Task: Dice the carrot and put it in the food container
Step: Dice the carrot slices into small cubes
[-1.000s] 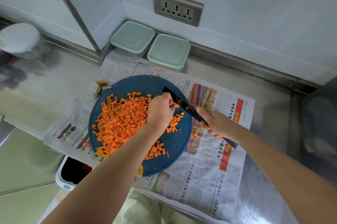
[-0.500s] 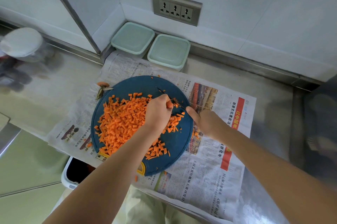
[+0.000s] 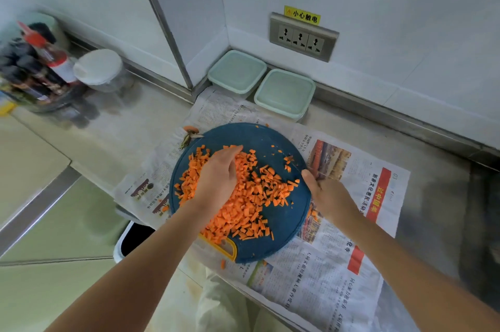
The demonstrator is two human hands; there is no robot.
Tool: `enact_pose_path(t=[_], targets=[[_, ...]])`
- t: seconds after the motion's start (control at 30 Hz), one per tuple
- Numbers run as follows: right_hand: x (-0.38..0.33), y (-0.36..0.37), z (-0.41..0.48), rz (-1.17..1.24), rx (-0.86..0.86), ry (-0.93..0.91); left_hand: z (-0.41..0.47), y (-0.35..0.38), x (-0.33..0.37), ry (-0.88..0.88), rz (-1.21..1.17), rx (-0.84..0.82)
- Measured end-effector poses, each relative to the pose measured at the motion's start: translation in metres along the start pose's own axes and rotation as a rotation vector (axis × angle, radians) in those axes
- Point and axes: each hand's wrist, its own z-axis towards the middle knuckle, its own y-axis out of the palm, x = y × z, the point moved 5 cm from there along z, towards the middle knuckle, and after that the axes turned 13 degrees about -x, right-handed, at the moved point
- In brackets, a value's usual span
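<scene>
Head view of the bench (image 3: 438,169), late in the dicing. A second ago the left hand (image 3: 219,180) was bunched at the right side of the heap, against the flat blade. Now it lies spread, fingers straight, on the middle of the diced carrot (image 3: 251,196). The right hand (image 3: 328,196) has drawn back to the right rim of the round blue cutting board (image 3: 270,137), curled round what we take to be the knife (image 3: 293,165); its blade shows only as a thin dark line and its handle is hidden. We read this shift as cutting giving way to gathering. The carrot sits wholly on the board, bar a few strays on the newspaper (image 3: 351,264) and the cut top (image 3: 190,130) at the board's upper left. The two pale green food containers (image 3: 237,72) (image 3: 284,92), above the board against the wall, are lidded, so one must be opened before any transfer. Legible writing: a yellow label (image 3: 302,17) reading 小心触电 over the socket panel (image 3: 303,39), and "03" beside a red Chinese headline on the newspaper. Labels on the bottles in the upper left of the frame are too blurred to read.
</scene>
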Motion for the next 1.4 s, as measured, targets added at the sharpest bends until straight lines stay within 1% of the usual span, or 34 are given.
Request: enact_pose_path(t=[0.1, 0.23, 0.27, 0.37, 0.43, 0.5, 0.6, 0.77, 0.93, 1.0, 1.13, 1.27, 1.33, 1.4], targets=[[-0.012, 0.017, -0.003, -0.005, -0.040, -0.060, -0.013, -0.007, -0.022, -0.048, 0.006, 0.025], [-0.028, 0.021, -0.010, 0.061, -0.083, -0.116, -0.030, -0.014, -0.046, -0.031, 0.053, 0.056], [-0.027, 0.019, -0.010, 0.109, -0.088, -0.102, -0.033, -0.014, -0.053, -0.048, 0.072, 0.052], [-0.020, 0.009, -0.014, 0.281, -0.128, -0.034, -0.043, -0.008, -0.071, -0.171, 0.091, 0.027], [-0.015, 0.006, -0.019, 0.377, -0.179, -0.002, -0.049, 0.002, -0.077, -0.237, 0.049, 0.010], [-0.011, 0.006, -0.024, 0.422, -0.237, 0.025, -0.051, 0.015, -0.079, -0.250, -0.020, -0.018], [-0.008, 0.005, -0.031, 0.369, -0.328, 0.030, -0.049, 0.025, -0.075, -0.243, -0.047, -0.019], [0.000, 0.006, -0.043, 0.297, -0.448, 0.038, -0.041, 0.026, -0.065, -0.243, -0.097, 0.042], [0.000, 0.023, -0.053, 0.204, -0.580, 0.050, -0.025, 0.020, -0.045, -0.118, -0.193, -0.014], [0.000, 0.028, -0.056, 0.164, -0.631, 0.045, -0.021, 0.015, -0.041, -0.086, -0.176, -0.031], [0.002, 0.033, -0.058, 0.067, -0.687, 0.030, -0.020, 0.001, -0.048, -0.048, -0.089, 0.018], [-0.007, 0.039, -0.060, 0.044, -0.754, -0.012, -0.035, -0.010, -0.068, -0.126, -0.075, 0.080], [-0.015, 0.046, -0.061, 0.040, -0.777, -0.037, -0.047, -0.009, -0.079, -0.198, -0.091, 0.069], [-0.023, 0.054, -0.061, 0.022, -0.792, -0.056, -0.057, -0.007, -0.086, -0.267, -0.171, 0.036]])
